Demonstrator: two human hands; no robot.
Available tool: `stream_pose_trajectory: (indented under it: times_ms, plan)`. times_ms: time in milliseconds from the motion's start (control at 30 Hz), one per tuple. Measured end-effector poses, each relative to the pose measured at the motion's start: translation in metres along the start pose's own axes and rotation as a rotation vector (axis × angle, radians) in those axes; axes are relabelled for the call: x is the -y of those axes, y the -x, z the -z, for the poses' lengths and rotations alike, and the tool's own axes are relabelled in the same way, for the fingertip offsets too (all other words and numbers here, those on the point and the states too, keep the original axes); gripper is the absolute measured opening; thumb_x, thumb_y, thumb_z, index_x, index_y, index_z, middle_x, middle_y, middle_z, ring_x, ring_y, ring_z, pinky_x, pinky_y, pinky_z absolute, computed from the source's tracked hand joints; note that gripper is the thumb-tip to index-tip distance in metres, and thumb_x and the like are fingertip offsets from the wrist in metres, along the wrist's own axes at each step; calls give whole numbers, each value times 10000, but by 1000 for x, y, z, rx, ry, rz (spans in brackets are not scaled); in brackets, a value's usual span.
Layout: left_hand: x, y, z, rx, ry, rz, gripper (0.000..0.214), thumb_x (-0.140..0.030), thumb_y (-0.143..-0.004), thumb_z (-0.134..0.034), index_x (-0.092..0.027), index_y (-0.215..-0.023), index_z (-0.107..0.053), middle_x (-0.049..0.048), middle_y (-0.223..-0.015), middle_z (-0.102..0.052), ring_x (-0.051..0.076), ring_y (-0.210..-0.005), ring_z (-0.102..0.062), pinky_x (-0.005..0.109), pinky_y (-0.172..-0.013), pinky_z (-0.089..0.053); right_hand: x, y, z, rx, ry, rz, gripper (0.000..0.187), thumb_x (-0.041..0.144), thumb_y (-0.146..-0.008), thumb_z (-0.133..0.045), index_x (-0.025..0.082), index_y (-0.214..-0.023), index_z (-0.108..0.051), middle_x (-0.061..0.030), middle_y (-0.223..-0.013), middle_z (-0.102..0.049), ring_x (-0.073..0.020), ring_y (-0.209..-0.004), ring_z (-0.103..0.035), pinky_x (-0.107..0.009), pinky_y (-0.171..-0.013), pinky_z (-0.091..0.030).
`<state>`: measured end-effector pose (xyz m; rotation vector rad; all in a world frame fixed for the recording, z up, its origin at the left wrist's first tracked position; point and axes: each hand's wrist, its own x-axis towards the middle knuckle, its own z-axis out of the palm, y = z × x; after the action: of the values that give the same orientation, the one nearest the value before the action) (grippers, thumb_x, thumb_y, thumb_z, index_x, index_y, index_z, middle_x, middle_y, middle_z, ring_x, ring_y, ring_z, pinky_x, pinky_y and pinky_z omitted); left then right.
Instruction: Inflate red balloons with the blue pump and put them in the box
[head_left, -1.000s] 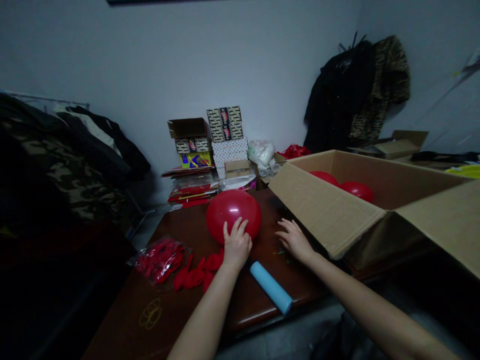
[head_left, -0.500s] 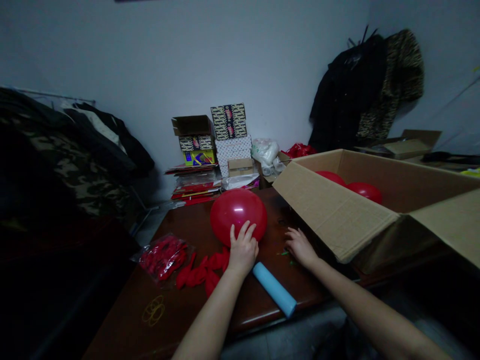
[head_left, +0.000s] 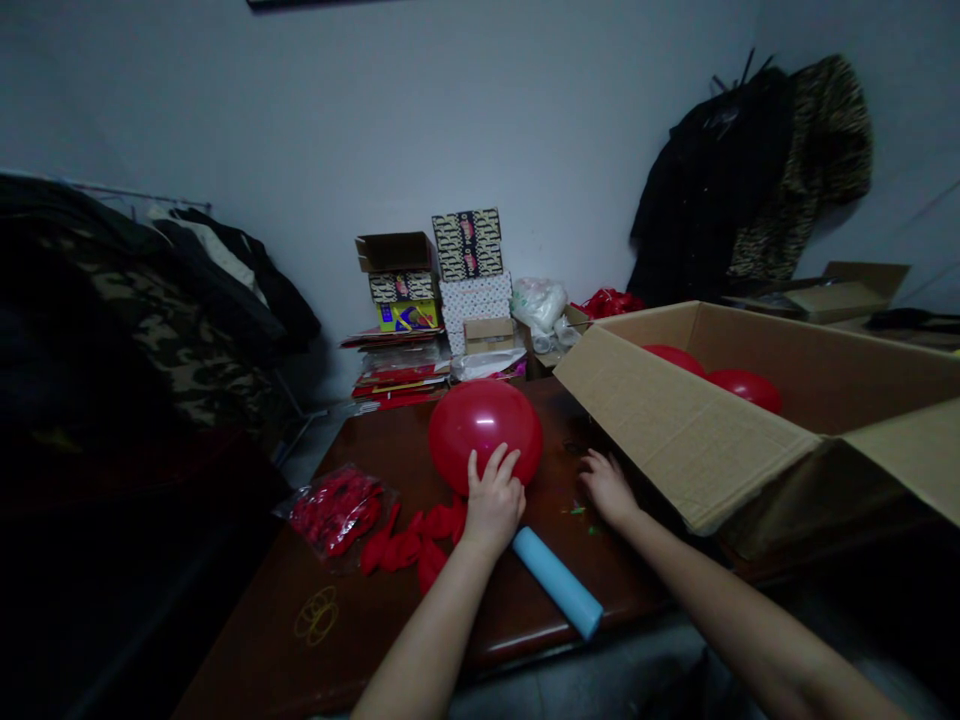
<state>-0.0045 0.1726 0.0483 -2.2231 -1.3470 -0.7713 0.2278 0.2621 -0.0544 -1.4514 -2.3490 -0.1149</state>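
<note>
An inflated red balloon (head_left: 484,415) rests over the dark wooden table (head_left: 277,640). My left hand (head_left: 495,508) holds its near side, fingers bent against the rubber and the thumb hidden. To the right, my right hand (head_left: 607,488) is low over the tabletop with its fingers apart, holding nothing that I can see. Small green bits (head_left: 577,511) lie just beside it. A light blue cylinder (head_left: 556,582), perhaps a hand pump, lies below and between my hands. Limp red balloons (head_left: 405,547) are spread left of my left wrist.
A large open cardboard box (head_left: 675,430) with red balloons (head_left: 742,388) inside stands on the right. At left lie a clear bag of red balloons (head_left: 337,510) and yellow rings (head_left: 317,615). Stacked boxes (head_left: 469,245) stand by the wall; clothes (head_left: 712,190) hang at both sides.
The whole view has shifted slightly, so things appear a little further right. My right hand has moved a little off the green bits. My left hand stays on the balloon.
</note>
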Motion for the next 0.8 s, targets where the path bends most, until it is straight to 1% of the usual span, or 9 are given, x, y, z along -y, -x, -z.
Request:
stream_pose_trajectory:
  times_ms: [133,233,267,367,500,600,667,733,800]
  plan:
    - [0,0,-1,6,0,13,116,-177,-754,-542,-208,-698,-640,56,-1248,-560,272,-1242,-393,612,-1054,-119,-7,-4,-6,20,16,-24,254,142,-817,-438,216,-789,-680,-76,-1191,-560,-262,-1260,-327,-512,-1046,-170]
    - [0,0,-2,3,-2,9,117,-189,-758,-543,-215,-702,-642,46,-1242,-565,266,-1235,-402,613,-1053,-127,-8,-8,-12,32,13,-32,160,206,-842,-502,196,-898,-652,-66,-1212,-538,-262,-1249,-339,-524,-1040,-183]
    - [0,1,-2,-1,-2,5,115,-191,-755,-548,-214,-702,-647,57,-1234,-570,272,-1228,-408,616,-1051,-127,-7,-9,-14,34,9,-33,168,251,-850,-522,191,-966,-627,-64,-1230,-520,-259,-1236,-355,-530,-1031,-205]
    - [0,1,-3,-3,-3,-3,113,-198,-755,-557,-208,-707,-659,88,-1217,-577,288,-1217,-417,624,-1045,-121,-6,-11,-17,28,-12,-34,304,354,-863,-528,200,-1125,-536,-66,-1271,-471,-242,-1169,-424,-514,-984,-306]
    - [2,2,-1,0,1,6,113,-194,-759,-555,-207,-725,-662,91,-1218,-576,286,-1222,-413,621,-1045,-124,-3,-13,-16,4,-72,-27,323,368,-873,-512,199,-1149,-513,-71,-1229,-492,-219,-1073,-496,-463,-906,-407]
    - [3,2,1,-6,0,23,116,-193,-767,-544,-210,-721,-649,73,-1232,-570,271,-1231,-405,613,-1051,-126,2,-15,-9,-35,-148,-15,295,361,-864,-528,187,-1103,-539,-64,-1190,-520,-215,-1064,-502,-462,-904,-405]
    - [3,2,3,-6,-2,29,115,-197,-771,-540,-209,-720,-641,67,-1243,-562,267,-1235,-401,610,-1053,-131,9,-17,-1,-77,-217,4,188,311,-842,-557,181,-969,-608,-59,-1114,-567,-224,-1084,-490,-466,-926,-382]
    - [4,3,5,-9,-5,35,112,-193,-773,-539,-204,-729,-641,78,-1255,-552,274,-1237,-397,612,-1050,-136,22,-19,12,-131,-295,36,104,245,-818,-568,187,-795,-651,-64,-1021,-606,-232,-1091,-487,-448,-932,-379]
    - [7,3,7,-19,-11,50,116,-181,-776,-533,-199,-736,-640,87,-1272,-537,280,-1241,-391,612,-1046,-142,39,-22,29,-200,-373,74,117,221,-815,-557,198,-754,-654,-64,-1009,-611,-226,-1082,-495,-429,-919,-399]
